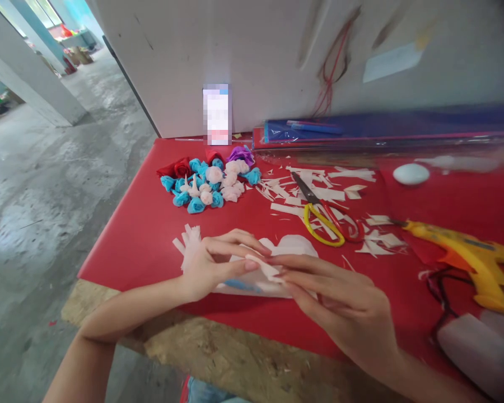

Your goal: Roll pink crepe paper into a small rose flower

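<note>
Near the table's front edge, my left hand (212,263) pinches one end of a small white paper piece (265,268) between thumb and fingers. The fingers of my right hand (340,296) close on its other end. Beneath both hands lie a stack of pale petal-shaped sheets (298,246) and something blue and white, partly hidden. White paper strips (189,240) stick out beside my left wrist. Beyond the hands sits a cluster of blue roses (196,205), pale roses (214,174), red roses (182,167) and a purple rose (241,155).
Scissors (325,215) with yellow and red handles lie on white paper scraps (273,190). A yellow glue gun (466,246) with a dark cord is at the right. A white egg-shaped object (410,174) lies behind it. A phone (217,115) leans on the wall.
</note>
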`<state>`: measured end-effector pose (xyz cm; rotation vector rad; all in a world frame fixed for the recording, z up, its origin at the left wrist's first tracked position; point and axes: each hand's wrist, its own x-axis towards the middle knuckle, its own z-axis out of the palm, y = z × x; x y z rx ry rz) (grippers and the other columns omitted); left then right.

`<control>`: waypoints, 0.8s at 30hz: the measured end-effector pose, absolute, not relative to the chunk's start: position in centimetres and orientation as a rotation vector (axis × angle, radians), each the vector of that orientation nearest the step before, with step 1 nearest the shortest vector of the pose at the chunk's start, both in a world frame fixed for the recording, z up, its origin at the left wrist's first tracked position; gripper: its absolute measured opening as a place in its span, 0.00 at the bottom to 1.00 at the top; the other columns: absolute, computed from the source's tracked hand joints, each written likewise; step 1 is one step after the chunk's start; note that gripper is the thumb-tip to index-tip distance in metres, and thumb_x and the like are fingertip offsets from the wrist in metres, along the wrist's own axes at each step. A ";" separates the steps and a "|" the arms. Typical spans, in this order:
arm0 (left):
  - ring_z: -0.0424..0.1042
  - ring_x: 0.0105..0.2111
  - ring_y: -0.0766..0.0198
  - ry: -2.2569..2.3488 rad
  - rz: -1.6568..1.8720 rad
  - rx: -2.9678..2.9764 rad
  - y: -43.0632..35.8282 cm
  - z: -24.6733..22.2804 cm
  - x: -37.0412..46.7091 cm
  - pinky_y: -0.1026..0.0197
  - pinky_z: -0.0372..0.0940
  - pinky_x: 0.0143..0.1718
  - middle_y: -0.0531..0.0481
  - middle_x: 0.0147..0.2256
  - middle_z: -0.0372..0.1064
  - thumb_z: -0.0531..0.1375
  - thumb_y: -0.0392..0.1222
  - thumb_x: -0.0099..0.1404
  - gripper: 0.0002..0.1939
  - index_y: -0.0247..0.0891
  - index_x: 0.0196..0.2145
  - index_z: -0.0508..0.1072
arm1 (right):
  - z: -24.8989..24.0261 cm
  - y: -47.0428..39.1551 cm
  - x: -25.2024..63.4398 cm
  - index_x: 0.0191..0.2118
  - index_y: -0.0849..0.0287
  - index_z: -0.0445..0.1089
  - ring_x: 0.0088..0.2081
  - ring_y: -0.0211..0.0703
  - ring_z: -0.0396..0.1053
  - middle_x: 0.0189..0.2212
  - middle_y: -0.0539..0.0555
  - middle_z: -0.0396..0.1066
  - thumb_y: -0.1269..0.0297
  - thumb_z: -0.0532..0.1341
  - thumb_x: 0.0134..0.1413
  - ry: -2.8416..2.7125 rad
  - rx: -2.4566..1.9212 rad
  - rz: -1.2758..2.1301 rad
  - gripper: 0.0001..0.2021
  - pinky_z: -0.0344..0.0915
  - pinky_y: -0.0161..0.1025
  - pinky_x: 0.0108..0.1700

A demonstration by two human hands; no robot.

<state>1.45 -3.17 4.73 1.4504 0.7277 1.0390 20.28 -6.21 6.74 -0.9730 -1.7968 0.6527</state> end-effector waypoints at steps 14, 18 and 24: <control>0.65 0.54 0.60 0.337 0.908 1.654 -2.4 4.5 1.4 0.50 0.56 0.59 0.52 0.45 0.74 0.62 0.38 0.60 0.13 0.53 0.42 0.76 | 6.7 -5.9 20.6 0.19 0.55 0.75 0.21 0.34 0.66 0.16 0.48 0.70 0.65 0.63 0.50 -1.292 -0.994 1.737 0.11 0.65 0.30 0.27; 0.66 0.53 0.61 0.313 0.898 1.610 -2.4 4.3 1.4 0.51 0.56 0.59 0.53 0.42 0.76 0.62 0.38 0.60 0.13 0.55 0.41 0.76 | 6.3 -5.8 20.5 0.26 0.54 0.78 0.19 0.28 0.61 0.18 0.47 0.70 0.63 0.64 0.50 -1.057 -0.819 2.065 0.07 0.60 0.26 0.23; 0.71 0.48 0.59 0.306 0.852 1.617 -2.3 4.2 1.4 0.50 0.57 0.57 0.50 0.37 0.78 0.62 0.44 0.60 0.07 0.51 0.37 0.78 | 6.0 -5.8 20.3 0.25 0.59 0.78 0.17 0.26 0.62 0.16 0.47 0.68 0.63 0.66 0.48 -0.915 -0.673 2.310 0.07 0.58 0.23 0.20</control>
